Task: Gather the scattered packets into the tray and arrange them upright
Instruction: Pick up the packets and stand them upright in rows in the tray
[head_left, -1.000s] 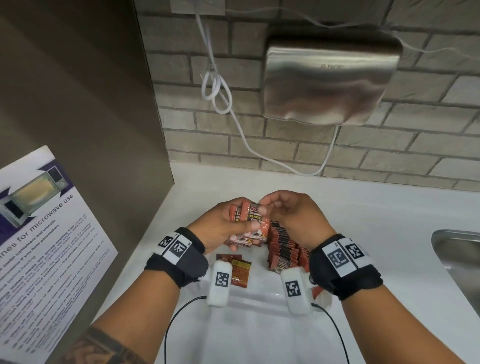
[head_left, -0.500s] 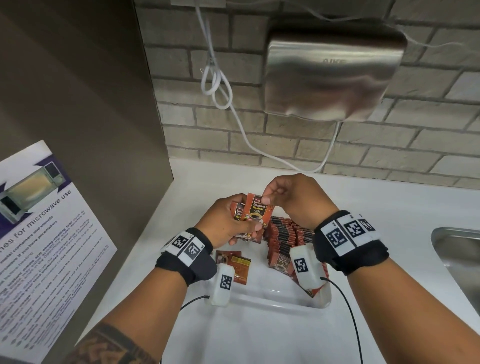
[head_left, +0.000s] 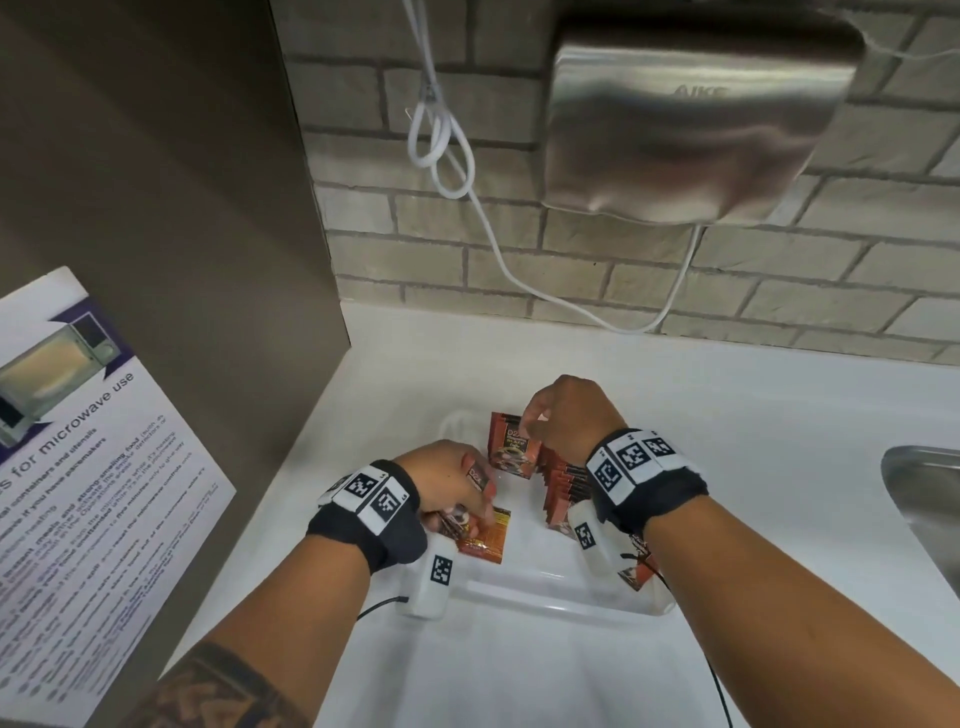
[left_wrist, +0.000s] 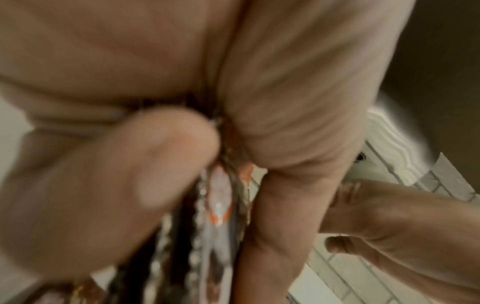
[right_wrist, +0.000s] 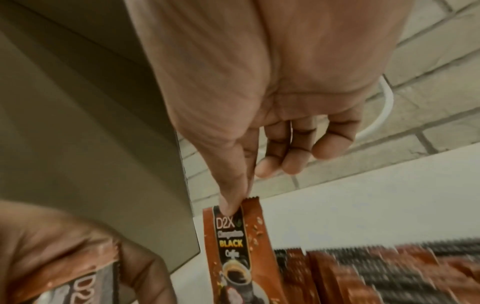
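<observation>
A clear plastic tray (head_left: 545, 597) sits on the white counter. A row of brown coffee packets (head_left: 563, 486) stands upright along its right side. My right hand (head_left: 535, 423) pinches the top edge of one upright packet (head_left: 510, 449) marked "D2X BLACK" (right_wrist: 233, 246), at the far end of the row (right_wrist: 376, 267). My left hand (head_left: 457, 478) grips a small stack of packets (left_wrist: 215, 205) low over the tray's left side, above loose packets (head_left: 483, 535) lying flat on the tray floor.
A steel hand dryer (head_left: 691, 119) hangs on the brick wall with a white cable (head_left: 441, 150) looping down. A brown panel (head_left: 171, 208) stands at the left with a microwave notice (head_left: 88, 467). A steel sink (head_left: 930, 499) edges in at the right.
My right hand took one packet from the stack and lowered it to the far end of the upright row. My left hand dropped with the rest of the stack toward the flat packets.
</observation>
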